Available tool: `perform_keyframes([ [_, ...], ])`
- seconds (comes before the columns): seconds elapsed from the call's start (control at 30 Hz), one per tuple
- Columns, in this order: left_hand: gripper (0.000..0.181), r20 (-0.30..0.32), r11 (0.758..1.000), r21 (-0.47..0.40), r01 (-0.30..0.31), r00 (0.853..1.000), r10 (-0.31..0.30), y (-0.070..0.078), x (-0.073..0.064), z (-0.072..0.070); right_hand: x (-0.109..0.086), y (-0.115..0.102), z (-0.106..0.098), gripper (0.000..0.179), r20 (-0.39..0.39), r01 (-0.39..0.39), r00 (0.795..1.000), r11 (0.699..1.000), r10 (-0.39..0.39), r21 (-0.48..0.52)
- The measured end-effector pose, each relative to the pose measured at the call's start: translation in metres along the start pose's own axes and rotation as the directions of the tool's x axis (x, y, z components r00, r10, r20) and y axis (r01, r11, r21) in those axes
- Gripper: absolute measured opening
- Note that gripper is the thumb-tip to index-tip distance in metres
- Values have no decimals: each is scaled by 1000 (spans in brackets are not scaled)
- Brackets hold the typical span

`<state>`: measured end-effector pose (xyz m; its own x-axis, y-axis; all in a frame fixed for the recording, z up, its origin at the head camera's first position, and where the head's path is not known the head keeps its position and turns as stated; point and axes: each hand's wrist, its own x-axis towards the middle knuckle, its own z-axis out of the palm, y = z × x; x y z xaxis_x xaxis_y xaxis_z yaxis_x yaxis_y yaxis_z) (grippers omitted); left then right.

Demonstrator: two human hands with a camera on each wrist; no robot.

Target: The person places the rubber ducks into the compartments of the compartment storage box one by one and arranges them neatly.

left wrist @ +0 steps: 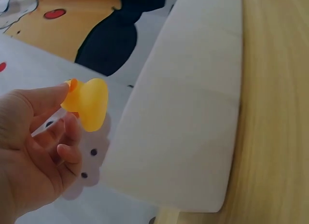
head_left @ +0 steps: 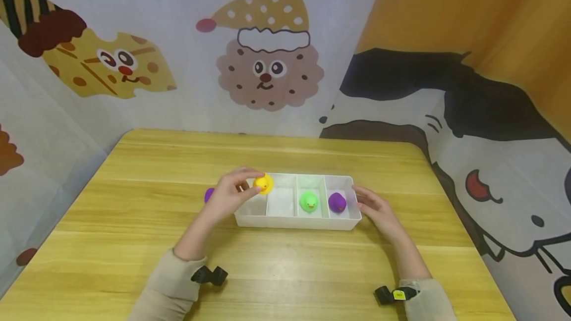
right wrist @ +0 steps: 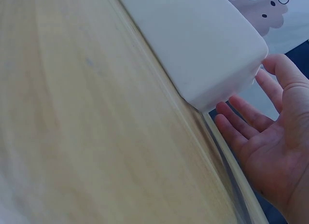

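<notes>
My left hand (head_left: 230, 193) pinches a yellow toy duck (head_left: 263, 184) between thumb and fingertips, above the left part of a white divided box (head_left: 294, 222). In the left wrist view the duck (left wrist: 94, 103) shows side-on, higher than the box's rim. A green toy duck (head_left: 309, 202) sits in the compartment second from the right. The rightmost compartment holds a purple toy duck (head_left: 337, 203). At the box's right end rests my right hand (head_left: 376, 210), its loosely bent fingertips (right wrist: 235, 101) against the end wall.
Partly hidden behind my left hand, a purple object (head_left: 208, 194) lies left of the box. The box stands on a wooden table (head_left: 285, 271), whose far edge meets a cartoon-printed cloth (head_left: 187, 108). Black wrist devices (head_left: 209, 276) are worn at both cuffs.
</notes>
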<state>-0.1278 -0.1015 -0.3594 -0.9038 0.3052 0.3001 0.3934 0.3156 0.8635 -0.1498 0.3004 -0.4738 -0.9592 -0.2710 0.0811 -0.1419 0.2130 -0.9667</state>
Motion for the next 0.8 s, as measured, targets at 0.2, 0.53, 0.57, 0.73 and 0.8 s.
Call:
perform_keyframes([
  [0.2, 27, 54, 1000, -9, -19, 998, 20, -4, 6, 8, 0, 0, 1, 49, -1, 2, 1000, 1000, -2, 9],
  [0.53, 28, 162, 997, 31, -78, 984, 72, -52, 23, 22, 0, 1, 0, 48, -1, 3, 1000, 1000, -3, 15],
  [0.57, 28, 177, 996, 35, -80, 982, 72, -52, 24, 23, 0, 1, 0, 48, 0, 4, 1000, 1000, -4, 17],
  [0.73, 27, 231, 996, 40, -78, 971, 66, -59, 28, 27, 0, 3, 0, 48, -3, -3, 1000, 1000, 3, 21],
  [0.8, 27, 248, 996, 40, -74, 967, 61, -62, 30, 28, 0, 3, 0, 48, -4, -5, 1000, 1000, 6, 23],
])
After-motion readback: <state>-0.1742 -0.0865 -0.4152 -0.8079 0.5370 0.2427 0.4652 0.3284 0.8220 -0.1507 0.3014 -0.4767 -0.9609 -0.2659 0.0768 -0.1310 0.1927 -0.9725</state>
